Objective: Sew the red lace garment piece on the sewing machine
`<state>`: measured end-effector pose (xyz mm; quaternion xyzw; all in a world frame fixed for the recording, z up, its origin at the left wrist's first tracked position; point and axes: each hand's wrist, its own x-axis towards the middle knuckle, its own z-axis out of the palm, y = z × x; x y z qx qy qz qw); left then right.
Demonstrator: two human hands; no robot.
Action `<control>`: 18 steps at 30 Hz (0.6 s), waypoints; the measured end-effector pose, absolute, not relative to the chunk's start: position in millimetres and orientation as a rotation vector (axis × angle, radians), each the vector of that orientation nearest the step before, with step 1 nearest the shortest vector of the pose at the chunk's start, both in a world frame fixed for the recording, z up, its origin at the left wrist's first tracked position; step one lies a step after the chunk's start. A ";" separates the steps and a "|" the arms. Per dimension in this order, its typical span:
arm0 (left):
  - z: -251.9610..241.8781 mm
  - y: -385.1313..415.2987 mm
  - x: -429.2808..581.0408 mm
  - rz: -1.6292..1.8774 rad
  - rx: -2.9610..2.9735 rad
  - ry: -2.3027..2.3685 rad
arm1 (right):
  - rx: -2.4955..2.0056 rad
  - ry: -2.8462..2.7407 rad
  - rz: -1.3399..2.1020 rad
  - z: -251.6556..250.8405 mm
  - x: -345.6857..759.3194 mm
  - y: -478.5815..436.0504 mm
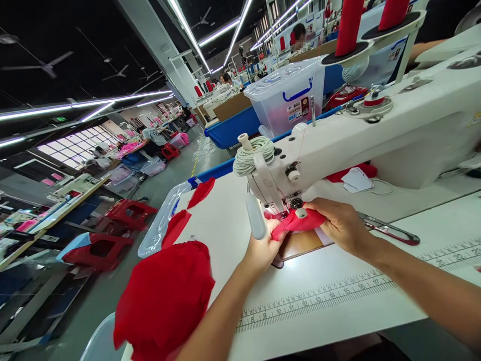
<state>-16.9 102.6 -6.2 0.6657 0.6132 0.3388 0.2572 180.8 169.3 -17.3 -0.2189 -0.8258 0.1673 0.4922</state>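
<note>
A white sewing machine (338,135) stands on the white table, its needle area lit. A small piece of red fabric (300,220) lies under its head, spanning both hands. My left hand (265,245) grips the fabric's near-left edge, close to the presser foot, partly behind a grey lever. My right hand (340,223) pinches the right end of the same piece, thumb and fingers together. The needle tip is too small to make out. Beside my left forearm sits a pile of red fabric (165,296) at the table's left edge.
Thread snips (391,228) lie right of my right hand. A printed ruler (319,298) runs along the table front. Red strips (176,228) lie at left by a clear plastic bin (150,245). Behind the machine stand a lidded box (285,95) and red thread cones (348,27).
</note>
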 end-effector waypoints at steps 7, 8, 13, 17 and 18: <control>-11.3 95.2 -22.3 0.782 2.477 1.556 | -0.608 -2.356 0.247 -24.8 188.6 165.8; -13.2 94.0 -21.5 0.772 2.557 1.545 | -0.630 -2.371 0.166 -25.9 189.0 164.7; -18.5 90.5 -18.5 0.747 2.878 1.507 | -0.514 -2.408 -0.096 -24.8 187.8 159.9; -18.8 89.1 -15.5 0.681 3.035 1.577 | -0.455 -2.456 -0.034 -21.5 184.9 157.3; -18.7 88.4 -14.4 0.654 3.074 1.602 | -0.425 -2.472 -0.001 -21.4 184.0 157.3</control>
